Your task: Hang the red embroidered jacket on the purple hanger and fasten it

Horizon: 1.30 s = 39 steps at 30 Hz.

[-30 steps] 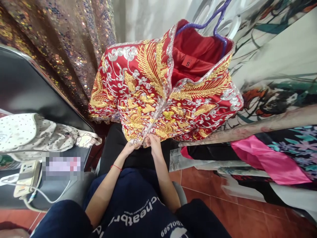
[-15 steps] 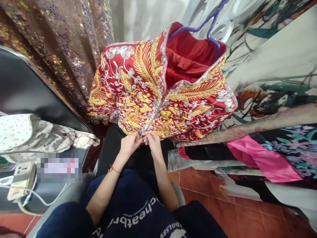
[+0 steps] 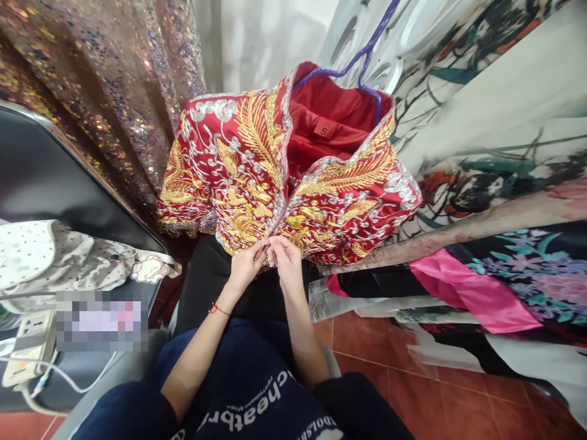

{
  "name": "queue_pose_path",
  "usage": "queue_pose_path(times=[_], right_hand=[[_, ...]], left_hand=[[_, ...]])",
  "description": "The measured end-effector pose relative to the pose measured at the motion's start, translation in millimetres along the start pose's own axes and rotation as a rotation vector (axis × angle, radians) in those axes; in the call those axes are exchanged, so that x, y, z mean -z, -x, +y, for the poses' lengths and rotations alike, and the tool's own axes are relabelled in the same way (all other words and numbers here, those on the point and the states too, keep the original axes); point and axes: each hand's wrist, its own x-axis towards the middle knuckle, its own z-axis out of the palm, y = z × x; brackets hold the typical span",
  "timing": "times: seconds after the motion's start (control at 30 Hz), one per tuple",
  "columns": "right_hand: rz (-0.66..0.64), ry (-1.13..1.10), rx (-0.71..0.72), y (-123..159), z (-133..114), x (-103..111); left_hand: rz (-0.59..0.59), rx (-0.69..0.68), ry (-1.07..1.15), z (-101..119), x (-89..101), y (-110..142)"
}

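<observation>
A red jacket (image 3: 257,177) with gold and silver embroidery hangs in front of me from a purple hanger (image 3: 362,55). Its neck is spread, showing a red lining with a small size label (image 3: 327,128). My left hand (image 3: 247,263), a red cord on its wrist, pinches the jacket's silver-trimmed front edge low down. Right beside it, nearly touching, my right hand (image 3: 285,256) is closed on the same front edge with thumb and forefinger together. The fingertips hide any fastening there.
On the left, a black chair (image 3: 68,165) carries a spotted cloth bag (image 3: 92,253), a power strip (image 3: 30,345) and cables. A sequined curtain-like fabric (image 3: 132,79) hangs behind it. Garments with a pink satin band (image 3: 472,290) hang on the right above red floor tiles (image 3: 376,354).
The view has shifted, so the jacket's collar sits lower and further left. My hands stay together at the front edge, with the right hand's fingers now raised slightly.
</observation>
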Motion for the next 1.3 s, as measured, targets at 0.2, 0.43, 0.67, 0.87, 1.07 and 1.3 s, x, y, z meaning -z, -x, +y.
queue_pose_path(times=[0.2,0.43,0.67,0.87,1.07,1.3], right_hand=[[-0.032,-0.037,0.214,3,-59,-15],[0.016,0.016,0.394,-6,-107,-29],[0.060,-0.019,0.454,-9,-122,-39],[0.126,0.056,0.536,-15,-116,-40],[0.201,0.245,0.473,-38,-108,-27],[0.255,0.342,0.481,-43,-110,-22]], left_hand=[[-0.006,0.030,-0.022,-1,-1.1,-2],[0.007,0.025,-0.031,-2,-1.7,-5],[0.010,0.022,-0.022,0,-0.3,-9],[-0.008,-0.020,0.008,4,9.8,-7],[0.195,-0.239,0.221,38,73.6,-6],[0.614,-0.811,-0.126,110,171.5,-17]])
